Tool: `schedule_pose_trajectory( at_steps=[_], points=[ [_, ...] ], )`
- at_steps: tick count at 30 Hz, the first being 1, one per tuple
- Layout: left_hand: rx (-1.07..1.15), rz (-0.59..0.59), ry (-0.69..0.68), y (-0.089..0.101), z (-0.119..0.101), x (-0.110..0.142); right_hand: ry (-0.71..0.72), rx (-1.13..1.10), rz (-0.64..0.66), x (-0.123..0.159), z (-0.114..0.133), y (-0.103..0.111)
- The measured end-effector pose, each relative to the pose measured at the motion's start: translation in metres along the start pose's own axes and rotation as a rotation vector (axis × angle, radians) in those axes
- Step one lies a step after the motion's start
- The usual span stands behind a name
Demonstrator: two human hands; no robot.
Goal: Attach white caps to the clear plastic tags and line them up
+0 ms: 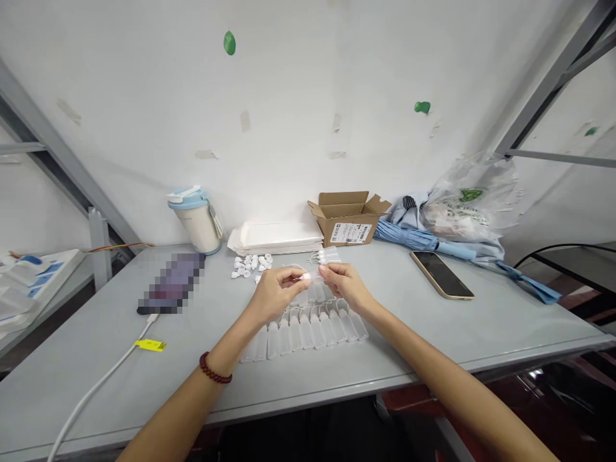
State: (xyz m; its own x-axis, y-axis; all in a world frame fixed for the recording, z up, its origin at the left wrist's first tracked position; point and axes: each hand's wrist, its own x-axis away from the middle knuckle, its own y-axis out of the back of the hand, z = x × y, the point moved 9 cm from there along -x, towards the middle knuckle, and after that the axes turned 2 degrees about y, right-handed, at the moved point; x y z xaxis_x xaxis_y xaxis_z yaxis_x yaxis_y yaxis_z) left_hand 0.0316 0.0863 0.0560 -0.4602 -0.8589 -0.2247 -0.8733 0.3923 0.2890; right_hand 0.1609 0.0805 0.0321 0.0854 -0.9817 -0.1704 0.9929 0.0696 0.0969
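The person's left hand (274,294) and right hand (349,285) meet over the middle of the bench (481,330), raised above the things lying there. The left grip is closed, thumb and forefinger pinching a small white cap (306,276). The right grip is closed too, its fingertips on a clear container (316,276) just to the right of the cap. Whether the cap is seated on the container is too small to tell. A dark red beaded bracelet (215,369) circles the left wrist.

On the near side of the hands, a row of clear bottles (308,330) lies side by side, white loops at the far ends of many of them. More clear bottles lie partly hidden beneath the hands, and a small group of capped bottles (330,255) lies just beyond the right hand. A loose pile of white caps (251,264) sits to the far left of the hands.

Along the far edge stand a blue-lidded tumbler (199,226), a flat white stack (279,237) and an open cardboard box (345,226). To the right lie a folded blue umbrella (409,236), a clear plastic bag (474,202) and a gold-edged phone (441,274). At left, a white cable (99,389) with a yellow tag (151,345) runs to a blurred-out device (173,282).
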Motion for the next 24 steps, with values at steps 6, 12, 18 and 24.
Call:
schedule_pose_trajectory(
  at_steps=[6,12,18,24],
  points=[
    [0.017,0.033,0.088,-0.002,0.005,-0.004,0.121,0.153,-0.052,0.002,0.012,0.004],
    [0.186,0.053,0.265,-0.007,0.020,-0.002,0.409,0.411,-0.109,0.010,0.032,0.003],
    [0.257,0.042,0.309,-0.007,0.023,0.001,0.620,0.637,-0.044,0.019,0.042,-0.013],
    [0.219,0.004,0.326,-0.006,0.025,0.001,0.352,0.478,0.030,0.012,0.030,-0.011]
  ],
)
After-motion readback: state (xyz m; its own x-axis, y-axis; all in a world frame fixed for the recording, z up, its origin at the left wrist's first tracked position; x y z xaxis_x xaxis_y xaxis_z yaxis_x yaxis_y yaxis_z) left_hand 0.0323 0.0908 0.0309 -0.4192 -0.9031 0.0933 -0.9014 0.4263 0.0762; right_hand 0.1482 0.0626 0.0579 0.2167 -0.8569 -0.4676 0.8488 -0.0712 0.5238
